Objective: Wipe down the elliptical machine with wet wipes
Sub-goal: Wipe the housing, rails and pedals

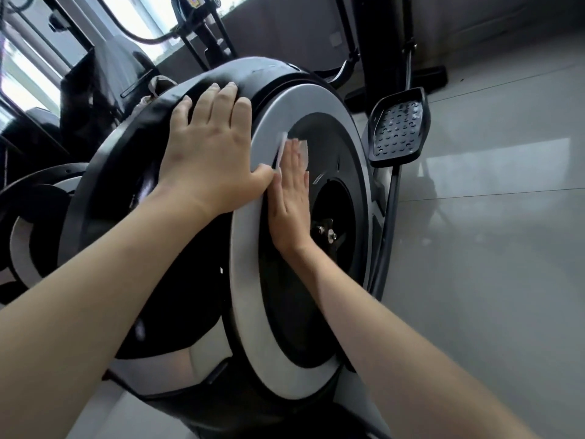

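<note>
Head view looking down at the round flywheel housing of an elliptical machine, which stands on a pale tiled floor. The left hand lies flat on the housing's black top edge, its fingers straight and spread, gripping nothing; it seems to be steadying. The right hand, fingers straight and together, presses a white wet wipe flat against the dark side disc, just inside the upper edge of the silver ring. This looks like wiping of the side panel. The next move probably calls for sweeping around the disc and ring with even palm pressure, avoiding the axle bolt. 1 pedal stands beyond.
</note>
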